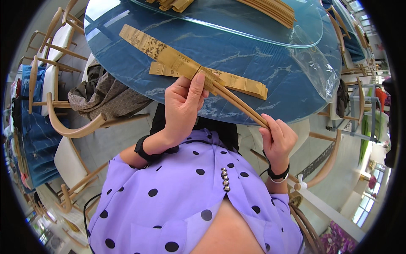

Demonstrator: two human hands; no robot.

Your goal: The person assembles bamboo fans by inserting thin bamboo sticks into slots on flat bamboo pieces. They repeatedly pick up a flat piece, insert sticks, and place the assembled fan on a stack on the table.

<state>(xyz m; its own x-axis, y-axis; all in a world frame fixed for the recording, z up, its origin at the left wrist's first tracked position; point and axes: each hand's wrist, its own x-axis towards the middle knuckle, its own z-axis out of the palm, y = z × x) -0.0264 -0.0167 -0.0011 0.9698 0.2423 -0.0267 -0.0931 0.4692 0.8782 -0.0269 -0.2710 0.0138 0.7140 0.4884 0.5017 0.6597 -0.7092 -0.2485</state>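
Chopsticks (239,102) | sleeve (163,49) hides upper ends | right hand (279,142) partly covers tips

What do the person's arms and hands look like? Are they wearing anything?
The left hand and right hand wear no gloves. There's a black band on the left wrist. The right wrist has another black band and a thin whitish bracelet. The purple sleeves have black dots.
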